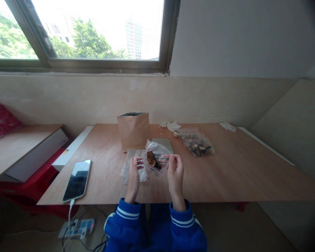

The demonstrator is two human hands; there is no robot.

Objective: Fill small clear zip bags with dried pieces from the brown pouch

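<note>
My left hand [134, 172] and my right hand [175, 171] pinch the top edges of a clear zip-lock bag [156, 157] from either side. Dark and brown dried pieces lie inside it. Behind and under my left hand, a crumpled clear plastic bag [131, 168] rests on the plywood table [225, 168]. Farther back stand a kraft paper pouch [133, 131] and a grey flat device or scale [164, 143], partly hidden by the held bag. Zip-lock bags of dried pieces [198, 144] lie to the right of it.
A smartphone [77, 180] lies at the table's left edge, its cable running down to a power strip [77, 228] on the floor. White tissue scraps [170, 126] lie along the back edge. A wall and window stand behind the table, with a wooden shelf [21, 147] at left.
</note>
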